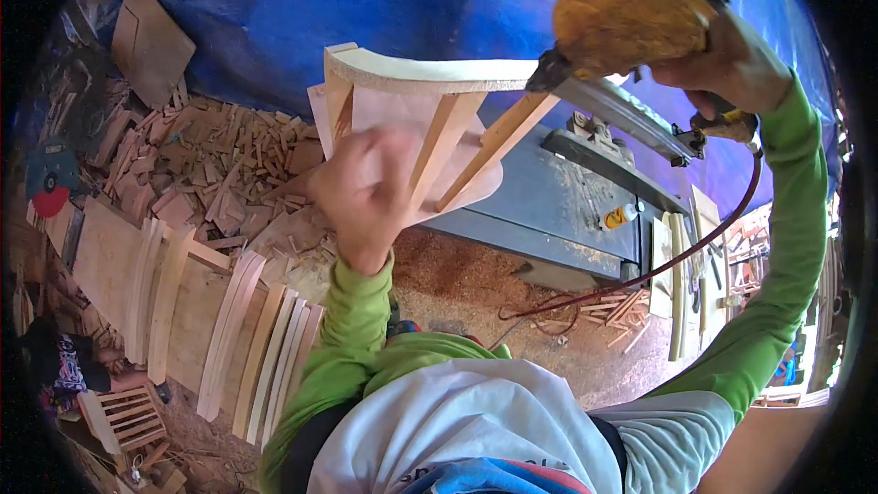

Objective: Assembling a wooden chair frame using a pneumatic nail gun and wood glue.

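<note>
My right hand (736, 69) grips a worn yellow air nail gun (631, 14) at the upper right. The gun's dark nose meets the right end of a pale curved wooden rail (425, 75). Upright wooden slats (446, 137) slope down from that rail to a flat, rounded wooden board (471, 190). My left hand (366, 183) is by the slats, over the board's left side. Motion smears its fingers, so whether it holds anything is unclear.
Beneath the board is a dark machine table (549, 220) bearing a small yellow bottle (620, 216). A red hose (709, 242) loops from the gun to the floor. Scrap wood (219, 160) is piled left, near curved strips (229, 334). Another person (69, 366) is at lower left. A blue tarp (366, 0) hangs behind.
</note>
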{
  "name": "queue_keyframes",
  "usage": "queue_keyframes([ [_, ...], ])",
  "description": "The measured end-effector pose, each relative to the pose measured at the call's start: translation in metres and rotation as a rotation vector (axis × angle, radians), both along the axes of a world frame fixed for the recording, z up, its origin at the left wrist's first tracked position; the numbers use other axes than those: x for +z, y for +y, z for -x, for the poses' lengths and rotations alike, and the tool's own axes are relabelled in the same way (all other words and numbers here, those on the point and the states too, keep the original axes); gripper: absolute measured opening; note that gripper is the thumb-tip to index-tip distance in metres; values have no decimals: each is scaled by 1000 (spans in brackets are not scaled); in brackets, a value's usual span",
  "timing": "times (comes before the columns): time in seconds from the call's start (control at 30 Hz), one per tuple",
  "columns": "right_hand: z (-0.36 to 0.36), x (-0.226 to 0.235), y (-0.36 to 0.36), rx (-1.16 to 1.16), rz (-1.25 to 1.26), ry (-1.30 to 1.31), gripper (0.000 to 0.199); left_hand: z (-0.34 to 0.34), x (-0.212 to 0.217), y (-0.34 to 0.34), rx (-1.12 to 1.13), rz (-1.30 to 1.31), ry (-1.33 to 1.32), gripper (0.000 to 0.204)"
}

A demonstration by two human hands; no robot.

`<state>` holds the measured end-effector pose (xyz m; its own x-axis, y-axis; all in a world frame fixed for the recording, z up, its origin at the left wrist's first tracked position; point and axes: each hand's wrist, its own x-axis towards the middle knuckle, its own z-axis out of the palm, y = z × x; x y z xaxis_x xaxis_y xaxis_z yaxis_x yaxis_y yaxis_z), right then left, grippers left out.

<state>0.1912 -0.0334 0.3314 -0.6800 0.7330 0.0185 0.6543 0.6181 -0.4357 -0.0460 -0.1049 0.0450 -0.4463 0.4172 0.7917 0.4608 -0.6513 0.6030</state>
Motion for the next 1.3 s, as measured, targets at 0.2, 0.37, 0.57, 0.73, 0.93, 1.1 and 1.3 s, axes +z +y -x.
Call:
queue_keyframes([
  [0.2,25,16,20,121,154,-155,32,57,71,29,304,-323,325,20],
  [0.37,45,12,37,190,177,-178,43,58,63,68,19,-129,451,10],
  [0.57,74,27,2,-113,199,-384,19,52,56,84,41,-305,300,15],
  [0.73,82,37,-7,-130,299,-395,19,52,55,88,68,-389,299,15],
  [0.93,82,34,-2,-15,257,-413,20,53,55,87,75,-399,278,14],
  [1.1,84,33,-5,-34,235,-442,21,51,55,88,81,-401,266,15],
  [1.3,86,30,-8,3,73,-460,24,51,53,89,87,-392,254,16],
])
